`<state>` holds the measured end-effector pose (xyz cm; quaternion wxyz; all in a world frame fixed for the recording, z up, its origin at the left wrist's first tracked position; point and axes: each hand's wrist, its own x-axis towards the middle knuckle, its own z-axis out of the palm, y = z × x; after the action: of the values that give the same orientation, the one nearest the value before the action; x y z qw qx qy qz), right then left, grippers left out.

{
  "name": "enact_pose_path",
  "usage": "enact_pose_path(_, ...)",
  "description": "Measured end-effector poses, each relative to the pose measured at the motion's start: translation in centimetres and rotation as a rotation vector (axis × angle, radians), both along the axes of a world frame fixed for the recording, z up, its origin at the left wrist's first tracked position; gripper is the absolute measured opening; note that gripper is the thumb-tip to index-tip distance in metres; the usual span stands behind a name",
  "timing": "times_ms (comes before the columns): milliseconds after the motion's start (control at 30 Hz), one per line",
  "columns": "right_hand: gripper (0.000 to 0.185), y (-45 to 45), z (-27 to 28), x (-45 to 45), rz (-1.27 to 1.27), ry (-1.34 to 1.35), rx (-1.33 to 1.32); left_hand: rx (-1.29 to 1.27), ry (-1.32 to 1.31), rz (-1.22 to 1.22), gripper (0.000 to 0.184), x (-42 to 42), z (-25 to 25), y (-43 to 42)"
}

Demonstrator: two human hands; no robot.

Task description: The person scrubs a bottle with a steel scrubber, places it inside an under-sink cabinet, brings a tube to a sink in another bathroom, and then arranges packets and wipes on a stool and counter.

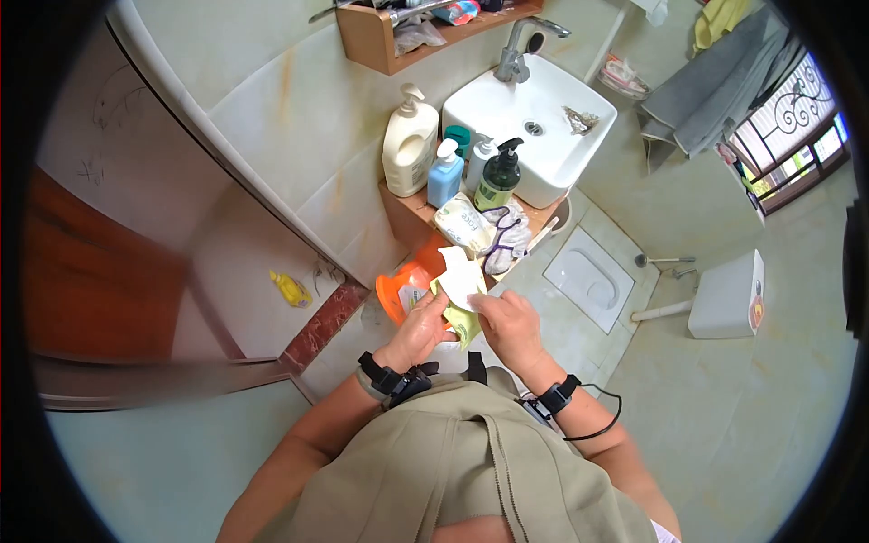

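Note:
My left hand (420,333) is closed on a soft yellow-green packet (464,324) in front of my body. A white sheet (460,277), paper or thin cloth, stands up out of the packet or lies against it; I cannot tell which. My right hand (512,331) pinches the lower right edge of this sheet, with the fingertips partly hidden. Just behind the left hand is an orange plastic basin or tub (391,297). Beyond the sheet, a white soft pack (463,223) and a crumpled light cloth with dark trim (509,239) lie on the counter.
Several pump bottles, among them a large cream one (409,149) and a blue one (444,176), crowd the wooden counter (407,213) beside the white sink (489,100). A squat toilet (588,279) is set in the floor at right. A yellow bottle (291,289) lies at left.

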<state>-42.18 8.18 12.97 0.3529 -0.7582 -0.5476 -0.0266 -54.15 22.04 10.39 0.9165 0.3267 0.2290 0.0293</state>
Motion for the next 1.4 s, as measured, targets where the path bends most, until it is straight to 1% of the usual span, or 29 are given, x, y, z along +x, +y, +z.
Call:
enact_pose_path(67,0.027,0.0,0.0,-0.1,-0.018,-0.202,-0.105,0.076,-0.005,0.016,0.046,-0.1,0.4,-0.4)
enact_pose_path(100,0.027,0.1,0.1,-0.2,-0.025,-0.206,-0.102,0.079,-0.010,0.009,0.046,-0.1,0.6,-0.4)
enact_pose_path(167,0.027,0.4,0.6,-0.3,-0.024,-0.292,-0.274,0.139,-0.010,-0.035,0.046,-0.1,0.9,-0.2)
enact_pose_path(300,0.024,0.2,1.9,0.2,0.031,-0.279,-0.173,0.121,-0.052,-0.012,0.044,0.4,1.6,-0.2)
enact_pose_path(367,0.020,0.1,1.1,1.1,0.033,-0.215,-0.122,0.245,-0.128,-0.074,0.041,1.1,0.8,0.6)
enact_pose_path(400,0.014,0.1,1.2,1.0,0.008,-0.224,-0.126,0.315,-0.099,-0.125,0.038,1.0,-0.3,0.9)
enact_pose_path(467,0.008,0.0,1.7,1.2,-0.030,-0.257,-0.118,0.210,-0.037,-0.135,0.038,1.7,1.6,0.0)
enact_pose_path(500,0.008,0.0,1.7,1.9,-0.059,-0.280,-0.110,0.223,-0.064,-0.159,0.038,2.5,2.5,0.1)
enact_pose_path(533,0.005,0.0,1.5,2.1,-0.084,-0.311,-0.097,0.191,-0.036,-0.196,0.039,2.5,3.4,0.2)
enact_pose_path(600,0.005,-0.4,1.3,2.5,-0.126,-0.348,-0.080,0.167,-0.014,-0.250,0.041,3.2,3.8,0.2)
enact_pose_path(700,0.007,-1.1,1.7,3.1,-0.088,-0.316,-0.143,0.185,-0.041,-0.266,0.042,4.4,3.5,-0.1)
enact_pose_path(767,0.007,-2.2,2.4,3.6,-0.003,-0.199,-0.242,0.161,-0.005,-0.283,0.041,5.0,3.8,-0.7)
enact_pose_path(800,0.007,-3.0,2.8,3.6,-0.004,-0.205,-0.238,0.166,-0.010,-0.283,0.041,5.0,3.8,-1.2)
enact_pose_path(833,0.008,-3.4,3.3,4.4,0.036,-0.178,-0.287,0.168,-0.079,-0.294,0.040,5.7,3.4,-1.3)
enact_pose_path(867,0.009,-4.0,3.7,5.0,0.076,-0.151,-0.337,0.171,-0.148,-0.306,0.040,6.1,2.8,-1.5)
enact_pose_path(933,0.016,-5.9,1.2,4.5,0.089,-0.105,-0.360,0.139,-0.115,-0.302,0.038,5.9,-0.2,-2.9)
enact_pose_path(1000,0.026,-6.9,1.7,4.9,0.115,-0.035,-0.383,0.219,-0.057,-0.382,0.040,6.6,3.4,-3.7)
enact_pose_path(1033,0.026,-7.8,2.8,4.8,0.121,-0.051,-0.375,0.197,-0.046,-0.402,0.041,6.7,3.3,-4.2)
enact_pose_path(1100,0.032,-9.3,4.6,4.9,0.136,0.132,-0.478,0.186,-0.046,-0.413,0.042,7.2,3.2,-5.1)
enact_pose_path(1133,0.032,-9.8,4.9,5.3,0.142,0.115,-0.471,0.189,-0.039,-0.411,0.042,7.6,3.5,-5.5)
enact_pose_path(1200,0.023,-10.8,5.0,5.7,0.043,0.150,-0.403,0.193,-0.034,-0.397,0.042,8.5,3.8,-6.7)
enact_pose_path(1233,0.023,-11.4,5.0,5.3,0.040,0.152,-0.401,0.206,-0.017,-0.439,0.042,8.9,4.0,-7.4)
enact_pose_path(1267,0.019,-12.0,4.9,4.8,-0.110,0.244,-0.301,0.219,0.000,-0.482,0.041,9.2,4.1,-8.1)
enact_pose_path(1300,0.016,-12.6,4.9,4.7,-0.259,0.335,-0.199,0.199,-0.042,-0.498,0.042,9.7,3.1,-8.6)
enact_pose_path(1333,0.016,-12.9,4.9,4.7,-0.262,0.336,-0.197,0.201,-0.041,-0.502,0.042,9.9,3.3,-9.1)
enact_pose_path(1400,0.014,-13.6,4.9,5.0,-0.381,0.092,0.229,0.251,-0.040,-0.512,0.042,10.4,4.0,-10.1)
